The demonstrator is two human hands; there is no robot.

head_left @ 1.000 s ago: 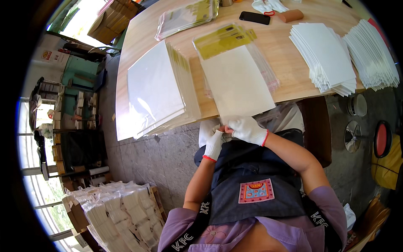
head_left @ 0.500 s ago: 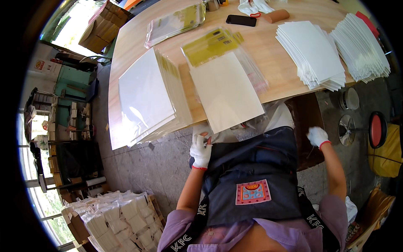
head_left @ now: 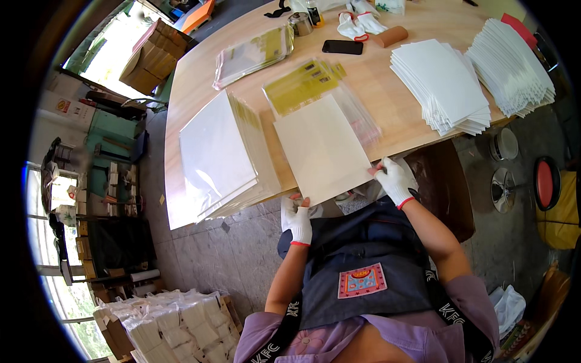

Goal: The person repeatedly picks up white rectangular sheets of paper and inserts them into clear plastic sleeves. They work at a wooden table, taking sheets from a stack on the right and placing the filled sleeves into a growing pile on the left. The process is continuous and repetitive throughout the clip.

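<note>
A white rectangular sheet of board [head_left: 324,148] lies over clear plastic sleeves with an olive-yellow printed band [head_left: 299,88], its near end hanging past the table edge. My left hand [head_left: 296,224], in a white glove with bare fingertips, has its thumb and a finger at the sheet's near left corner. At the near right corner, my right hand [head_left: 393,183], gloved the same way, pinches the sheet's edge. To the left lies a fanned stack of sleeves with white sheets inside [head_left: 218,154]. What is beneath the sheet's overhanging end is mostly hidden.
White sheets stand fanned in two stacks, a nearer stack [head_left: 445,88] and a farther-right stack [head_left: 511,66]. Farther back are more sleeves [head_left: 254,54], a black phone [head_left: 342,46], a brown cylinder [head_left: 391,36] and spare gloves [head_left: 360,25]. A brown box [head_left: 445,187] sits below the table edge.
My right hand has moved left and up, from beside the brown box to the sheet's near right corner. My left hand stays by the near left corner. The whole view has shifted slightly.
</note>
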